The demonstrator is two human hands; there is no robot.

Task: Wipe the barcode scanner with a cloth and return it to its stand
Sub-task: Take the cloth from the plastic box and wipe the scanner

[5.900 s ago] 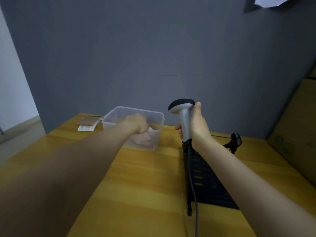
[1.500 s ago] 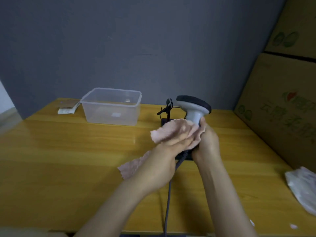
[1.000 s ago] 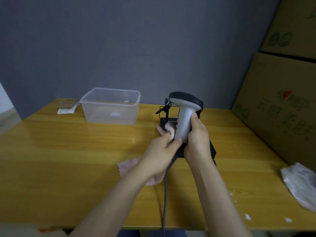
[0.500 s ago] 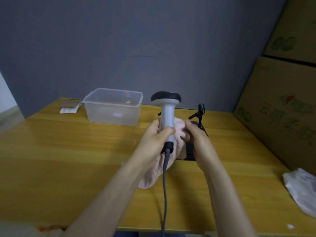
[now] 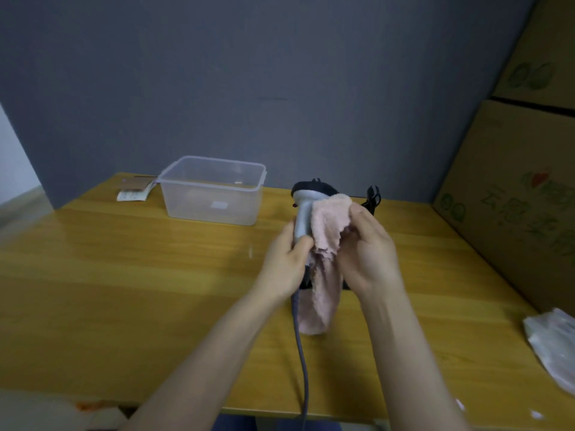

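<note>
We are holding the scanner (image 5: 303, 219) upright above the table (image 5: 124, 275), in front of the stand (image 5: 371, 199). Our left hand (image 5: 284, 265) is closing around its grey handle, and our right hand (image 5: 367, 253) is pinching the cloth (image 5: 326, 237) and pressing it against the side of the scanner. The cloth is looking soft and limp, and its lower part is hanging down. The scanner seems light and stiff, with smooth plastic that may slip, so the handle is the good place to grip. Its cable (image 5: 303, 353) is trailing down over the table edge and may be pulling a little when we are turning it.
</note>
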